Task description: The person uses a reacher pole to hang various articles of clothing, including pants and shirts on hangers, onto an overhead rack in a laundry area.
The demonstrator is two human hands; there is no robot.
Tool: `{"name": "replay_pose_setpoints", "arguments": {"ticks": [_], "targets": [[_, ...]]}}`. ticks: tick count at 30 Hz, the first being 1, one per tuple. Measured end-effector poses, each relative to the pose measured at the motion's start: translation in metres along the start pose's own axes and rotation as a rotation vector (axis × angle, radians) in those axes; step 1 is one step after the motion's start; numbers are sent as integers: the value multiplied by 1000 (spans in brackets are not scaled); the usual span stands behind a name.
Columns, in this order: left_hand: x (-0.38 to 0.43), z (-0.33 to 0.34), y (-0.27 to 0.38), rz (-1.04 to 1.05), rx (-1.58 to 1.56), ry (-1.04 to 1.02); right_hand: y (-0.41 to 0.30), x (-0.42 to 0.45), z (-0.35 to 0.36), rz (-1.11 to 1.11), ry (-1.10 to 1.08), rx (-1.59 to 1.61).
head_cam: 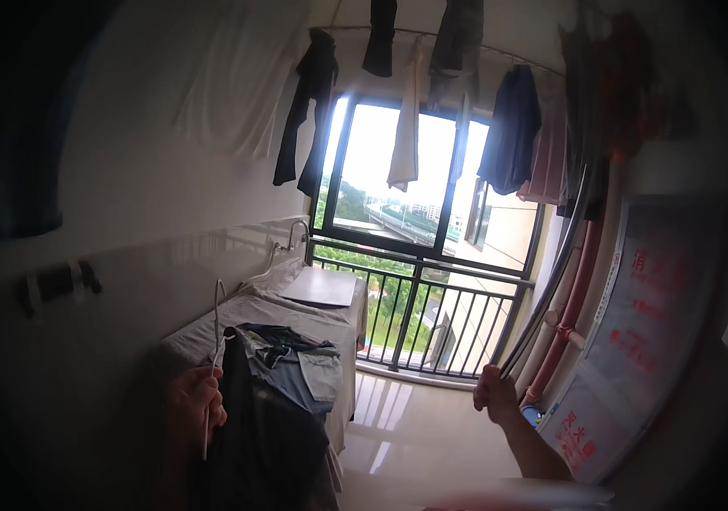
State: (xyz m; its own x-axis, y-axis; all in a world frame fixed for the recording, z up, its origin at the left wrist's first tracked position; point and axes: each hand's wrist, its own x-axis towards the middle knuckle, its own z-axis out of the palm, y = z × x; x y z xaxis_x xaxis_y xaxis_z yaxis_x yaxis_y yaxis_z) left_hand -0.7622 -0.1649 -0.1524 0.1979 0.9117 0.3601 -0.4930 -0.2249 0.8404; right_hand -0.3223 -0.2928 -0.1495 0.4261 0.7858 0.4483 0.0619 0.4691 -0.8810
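Observation:
On the left, my left hand [196,399] is closed around a white wire clothes hanger [218,306], whose hook points up. A dark garment [268,428] hangs right beside that hand; how it is held is partly hidden. My right hand [495,393] grips the lower end of a long dark pole [546,300], which slants up to the right among hung clothes. Between the hands and beyond, a blue-grey garment with a light pocket [303,367] lies crumpled on a cloth-covered surface [210,326].
Overhead, a rail [402,30] carries black trousers [312,115], a dark blue garment [514,128] and other clothes. A wall faucet [287,244] and a white board [320,286] are at the back left. Ahead is a balcony railing [415,306]; red pipes [562,338] and a cabinet [626,338] stand right.

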Motion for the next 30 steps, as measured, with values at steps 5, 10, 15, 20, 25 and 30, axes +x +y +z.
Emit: {"name": "replay_pose_setpoints", "arguments": {"ticks": [5, 10, 15, 20, 25, 30], "targets": [[-10, -13, 2, 30, -16, 27, -78, 28, 27, -8, 43, -81], [-31, -22, 20, 19, -30, 33, -140, 39, 70, -101, -314, -32], [-21, -26, 8, -6, -39, 44, -172, 59, 100, -204, -387, -59], [-25, -30, 9, 5, -47, 42, -204, 91, 129, -489, -266, -223], [-26, -41, 4, 21, -55, 63, -215, 134, 160, -527, -288, -281], [-38, -48, 10, 34, -55, 95, -220, 163, 198, -452, -135, -230]]}}
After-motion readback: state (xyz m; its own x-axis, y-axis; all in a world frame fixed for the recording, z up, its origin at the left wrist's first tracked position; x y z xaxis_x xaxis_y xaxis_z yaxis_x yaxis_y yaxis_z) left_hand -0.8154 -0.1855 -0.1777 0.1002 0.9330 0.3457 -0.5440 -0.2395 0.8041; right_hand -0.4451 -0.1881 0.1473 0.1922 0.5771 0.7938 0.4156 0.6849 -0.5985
